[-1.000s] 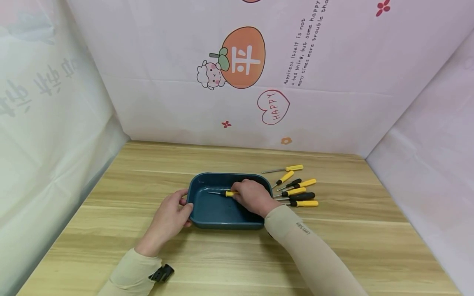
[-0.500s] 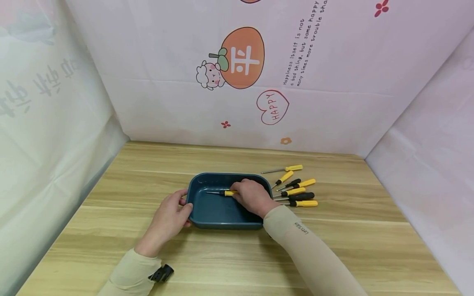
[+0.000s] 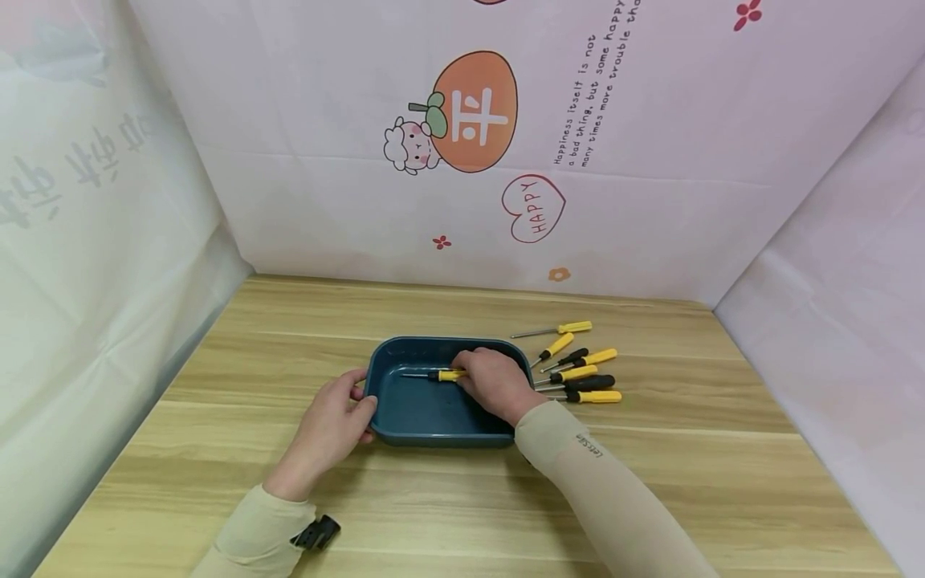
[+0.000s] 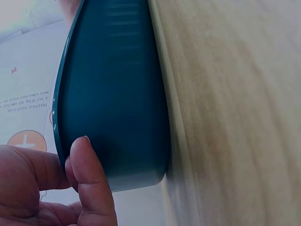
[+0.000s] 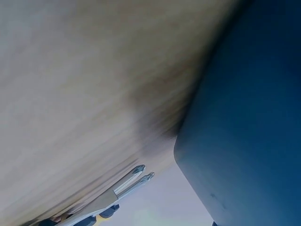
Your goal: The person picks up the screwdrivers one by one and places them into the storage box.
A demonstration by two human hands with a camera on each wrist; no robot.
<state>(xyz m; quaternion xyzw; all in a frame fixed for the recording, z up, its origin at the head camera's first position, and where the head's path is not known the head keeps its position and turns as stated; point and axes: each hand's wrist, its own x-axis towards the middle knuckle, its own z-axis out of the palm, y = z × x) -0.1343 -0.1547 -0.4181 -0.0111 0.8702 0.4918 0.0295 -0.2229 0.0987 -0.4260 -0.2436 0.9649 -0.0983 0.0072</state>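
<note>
A dark blue rectangular dish (image 3: pixel 441 440) with rounded corners stands on the wooden table. My left hand (image 3: pixel 331 425) grips its left side by the rim, as the left wrist view also shows with the fingers (image 4: pixel 91 183) at the dish's wall. Inside the dish, my right hand (image 3: pixel 495 384) holds a small yellow and black screwdriver (image 3: pixel 444 376) at the end of its handle. The blade points left, close to the dish's floor. The right fingertips are partly hidden, and the right wrist view shows only the dish's outer wall (image 5: pixel 244 141), not the hand.
Several screwdrivers with yellow or black handles lie right of the dish, among them a yellow one (image 3: pixel 598 397) and a thick black one (image 3: pixel 588 384). Another yellow screwdriver (image 3: pixel 574 327) lies farther back. A printed white cloth (image 3: pixel 325 209) hangs behind the table (image 3: pixel 405 514).
Both hands and the dish stay almost where they were. The screwdriver in the dish has shifted very slightly, with a little more of its yellow handle showing at my right fingertips.
</note>
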